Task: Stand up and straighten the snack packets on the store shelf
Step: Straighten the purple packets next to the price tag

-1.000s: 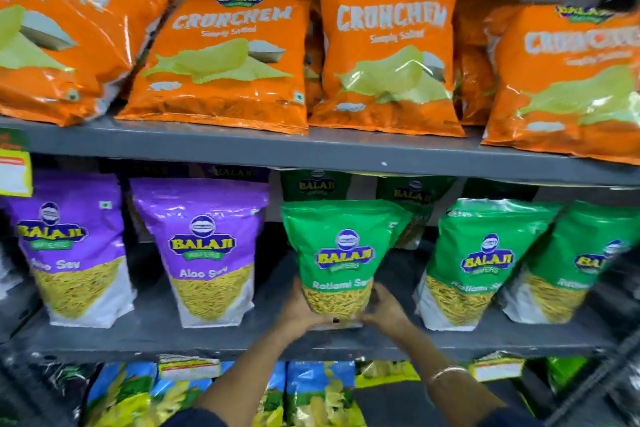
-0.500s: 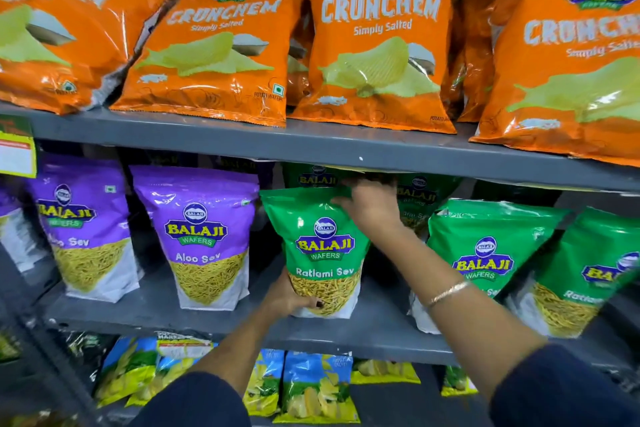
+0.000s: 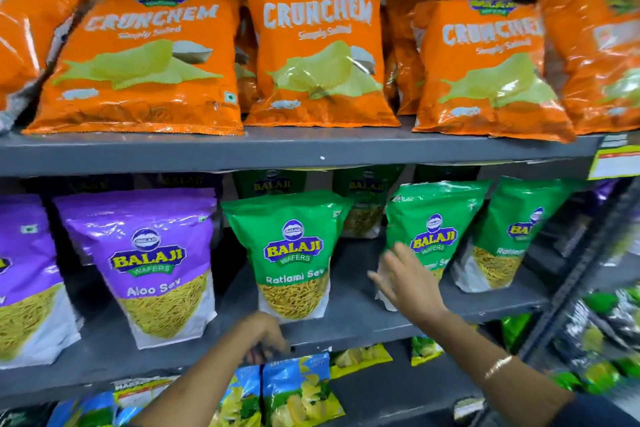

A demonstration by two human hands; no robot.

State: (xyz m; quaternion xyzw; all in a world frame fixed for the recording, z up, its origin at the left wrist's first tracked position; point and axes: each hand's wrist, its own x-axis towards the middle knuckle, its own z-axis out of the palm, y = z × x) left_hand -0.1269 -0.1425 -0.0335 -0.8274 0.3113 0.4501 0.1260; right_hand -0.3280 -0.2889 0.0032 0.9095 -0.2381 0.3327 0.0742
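Note:
A green Ratlami Sev packet (image 3: pixel 290 253) stands upright on the middle shelf (image 3: pixel 353 315), free of both hands. My left hand (image 3: pixel 261 336) hangs at the shelf's front edge just below it, fingers curled down, holding nothing. My right hand (image 3: pixel 407 282) is spread open in front of the lower left of a second green packet (image 3: pixel 436 229), which leans slightly; contact is unclear through the blur. A third green packet (image 3: pixel 512 236) leans at the right. Two purple Aloo Sev packets (image 3: pixel 152 263) stand at the left.
Orange Crunchem packets (image 3: pixel 320 45) lean along the upper shelf (image 3: pixel 277 152). More green packets (image 3: pixel 270 182) stand behind the front row. Blue and yellow packets (image 3: pixel 298 388) lie on the lower shelf. A dark upright post (image 3: pixel 571 274) and a price tag (image 3: pixel 616 163) are at the right.
Both hands have let go of the middle green packet. My right hand moved from its top down to the packet on its right; my left hand dropped to the shelf edge. The view shifted left.

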